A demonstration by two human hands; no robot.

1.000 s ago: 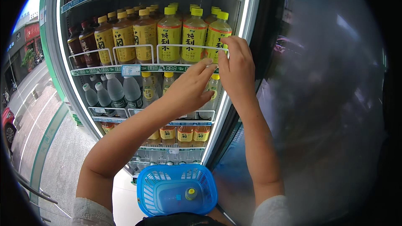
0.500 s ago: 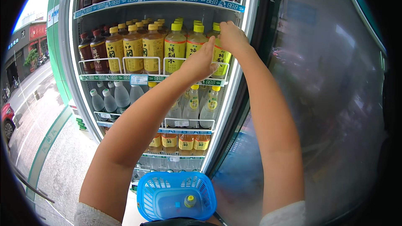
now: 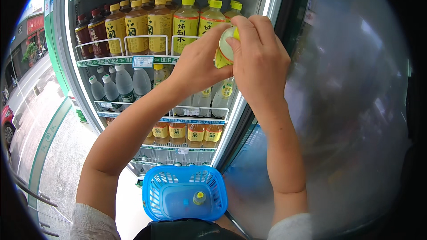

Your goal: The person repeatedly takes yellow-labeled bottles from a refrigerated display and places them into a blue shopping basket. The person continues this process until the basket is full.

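In front of the fridge's drink shelf I hold a drink bottle (image 3: 226,46) with a yellow cap and a yellow-green label, its top tilted toward me. My right hand (image 3: 261,58) grips it at the cap and neck. Around the bottle's side curls my left hand (image 3: 198,60), its fingertips partly hidden. Just behind stand matching yellow-capped bottles (image 3: 185,20), beside amber bottles (image 3: 136,24) with yellow labels. Below my body, a blue basket (image 3: 152,191) contains one small yellow-capped bottle (image 3: 199,198).
White wire guards (image 3: 147,40) line the shelf fronts. Clear bottles (image 3: 124,82) and more amber drinks (image 3: 178,131) fill lower shelves. A fogged glass door (image 3: 347,106) stands open on the right. At left are a pavement (image 3: 58,138) and a street with a red car (image 3: 8,122).
The bottle has come off the shelf's right end, over the guard and toward me. Both hands are nearer, and the left now wraps the bottle. The view has tilted down somewhat.
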